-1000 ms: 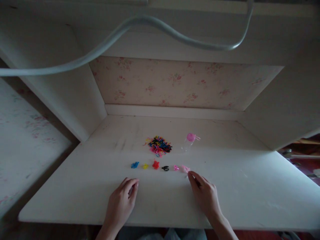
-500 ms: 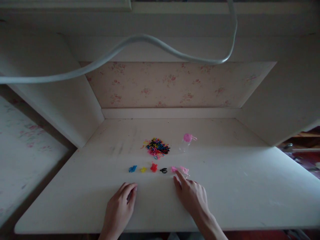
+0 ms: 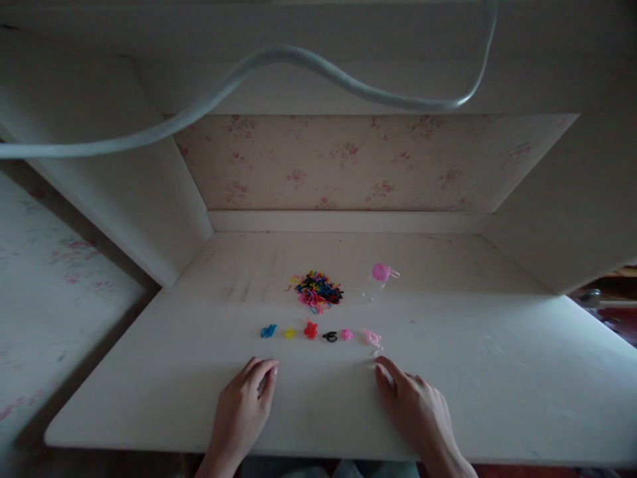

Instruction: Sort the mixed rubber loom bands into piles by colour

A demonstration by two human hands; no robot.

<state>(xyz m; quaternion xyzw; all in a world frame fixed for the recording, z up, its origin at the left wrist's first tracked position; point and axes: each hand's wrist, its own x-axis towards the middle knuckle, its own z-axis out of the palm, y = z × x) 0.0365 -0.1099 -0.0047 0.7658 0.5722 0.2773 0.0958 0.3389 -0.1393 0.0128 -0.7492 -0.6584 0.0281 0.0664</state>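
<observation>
Right hand: shifted rightward from the magenta bands, at its fingertip half a second ago, to the loose lower end of the pale pink bands; wrist low, index extended to or just beside that end, thumb tucked beneath; pinch or mere contact, impossible to tell. Magenta bands now nearer the black bands, with a wider gap to the pale pink. Left hand: pose unchanged, resting near the front edge, fingers curled, thumb and index tips close together; whether closed on anything, impossible to tell. Farther left in the same row: red bands, a knotted clump; yellow bands, small and flat; blue bands, bunched. Behind the row: mixed heap, tangled thin strands of many colours; to its right, clear bottle with round pink lid and loop. Beneath all, white desk, smooth, scuffed. Beyond: floral panel; above, pale smooth cable, wavy.
</observation>
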